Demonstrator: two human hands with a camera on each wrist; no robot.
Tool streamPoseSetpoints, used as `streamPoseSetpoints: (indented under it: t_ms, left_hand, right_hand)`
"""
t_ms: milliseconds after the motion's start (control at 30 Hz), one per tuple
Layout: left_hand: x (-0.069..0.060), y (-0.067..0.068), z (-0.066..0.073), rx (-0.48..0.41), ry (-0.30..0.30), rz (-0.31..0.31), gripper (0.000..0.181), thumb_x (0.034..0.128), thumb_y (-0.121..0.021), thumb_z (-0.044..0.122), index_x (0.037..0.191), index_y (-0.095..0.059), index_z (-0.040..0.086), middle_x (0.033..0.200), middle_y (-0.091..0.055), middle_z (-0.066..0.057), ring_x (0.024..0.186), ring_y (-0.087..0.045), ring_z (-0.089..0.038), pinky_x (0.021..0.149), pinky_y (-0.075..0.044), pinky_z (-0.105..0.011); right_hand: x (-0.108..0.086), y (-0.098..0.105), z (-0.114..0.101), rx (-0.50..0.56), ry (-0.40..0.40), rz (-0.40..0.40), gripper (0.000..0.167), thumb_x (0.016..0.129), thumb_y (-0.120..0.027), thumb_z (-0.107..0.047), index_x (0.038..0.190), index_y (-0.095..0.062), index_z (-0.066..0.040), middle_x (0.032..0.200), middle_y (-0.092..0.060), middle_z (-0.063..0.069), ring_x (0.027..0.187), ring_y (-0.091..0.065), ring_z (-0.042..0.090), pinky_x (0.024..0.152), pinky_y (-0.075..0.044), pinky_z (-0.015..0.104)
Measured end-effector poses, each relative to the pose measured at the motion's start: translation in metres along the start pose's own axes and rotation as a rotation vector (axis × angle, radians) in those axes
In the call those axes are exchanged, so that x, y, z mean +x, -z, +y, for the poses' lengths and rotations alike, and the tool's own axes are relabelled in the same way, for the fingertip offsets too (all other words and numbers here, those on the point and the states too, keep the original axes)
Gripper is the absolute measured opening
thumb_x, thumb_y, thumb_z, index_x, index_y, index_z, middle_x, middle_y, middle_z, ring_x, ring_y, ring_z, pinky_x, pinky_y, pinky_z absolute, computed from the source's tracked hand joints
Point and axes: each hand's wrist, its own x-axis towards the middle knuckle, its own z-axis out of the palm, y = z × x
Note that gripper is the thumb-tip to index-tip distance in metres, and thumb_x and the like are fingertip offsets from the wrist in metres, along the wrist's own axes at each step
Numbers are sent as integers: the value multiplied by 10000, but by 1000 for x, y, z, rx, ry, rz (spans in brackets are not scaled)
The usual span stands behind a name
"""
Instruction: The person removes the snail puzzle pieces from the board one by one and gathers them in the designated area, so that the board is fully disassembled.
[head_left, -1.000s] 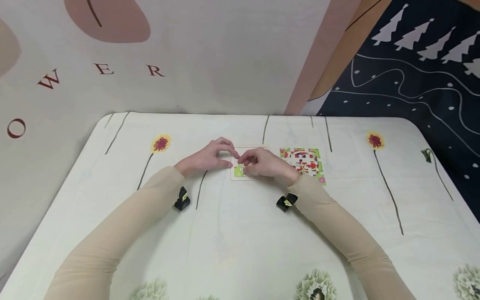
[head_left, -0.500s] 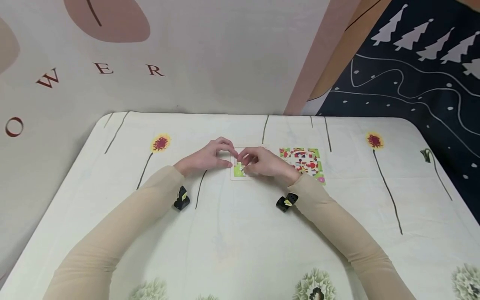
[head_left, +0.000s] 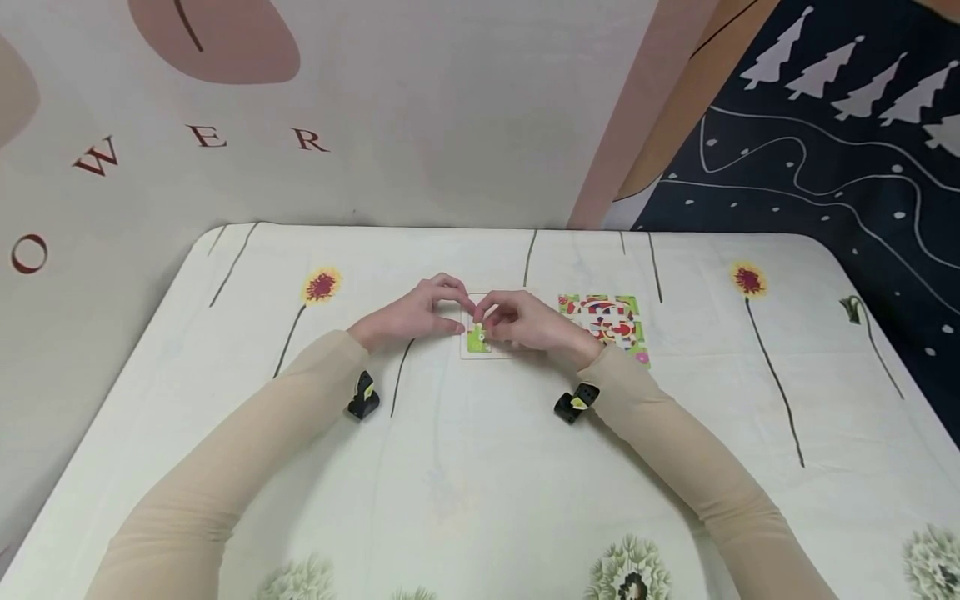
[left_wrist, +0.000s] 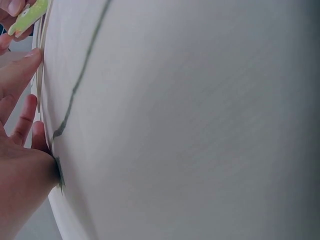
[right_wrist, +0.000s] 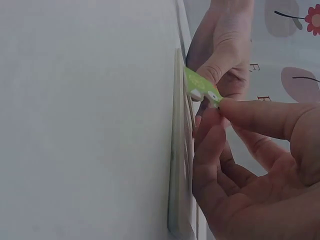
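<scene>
A flat wooden puzzle board (head_left: 487, 357) with a pale rim lies on the table in the head view, partly hidden by the hands. My right hand (head_left: 531, 321) pinches a green puzzle piece (head_left: 477, 340) between thumb and fingertips over the board's left part. In the right wrist view this puzzle piece (right_wrist: 200, 86) stands tilted, one end down at the board (right_wrist: 176, 150), and carries a white and black eye-like print. My left hand (head_left: 420, 315) rests at the board's left edge, fingers extended and fingertips touching the rim, as the left wrist view also shows.
Right of the board lies a group of colourful puzzle pieces (head_left: 617, 333) in red, white and green, partly behind my right wrist. A white cloth (head_left: 465, 467) printed with flowers and stems covers the table. A printed curtain (head_left: 450, 125) hangs behind its far edge.
The right hand has shifted and lifted very slightly, showing more of the green puzzle piece. The left hand stays in place at the board's edge.
</scene>
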Motion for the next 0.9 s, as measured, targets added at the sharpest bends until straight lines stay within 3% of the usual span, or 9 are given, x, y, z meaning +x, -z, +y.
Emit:
streamPoseSetpoints:
  t_ms: [267,533,900]
  left_hand:
    - [0,0,2,7,12,-1,246,828,-704,3,1074,-700,25,1242,-460,-125,1243,-346,-292,1067,-186,-513]
    - [-1,0,4,41,79,-9,245,848,-712,43,1093,-709,68,1286,-435,-107,1272,-281,-310,1067,-158,-540]
    - [0,0,3,30,77,-14,250,853,-703,30,1101,-708,64,1268,-440,-104,1253,-296,-298,1058,-176,-525]
  right_hand:
    - [-6,5,-1,-16,-19,38,194,894,-627,-2,1086,-637,-31,970,-644,94,912,-591,208,764,-441,297]
    - [-16,13,-1,-13,-50,44,202,893,-613,-5,1090,-634,-44,983,-634,104,890,-576,222,723,-423,313]
    - [-30,20,2,10,-82,75,192,887,-628,-6,1077,-636,-32,957,-630,103,845,-577,238,717,-436,321]
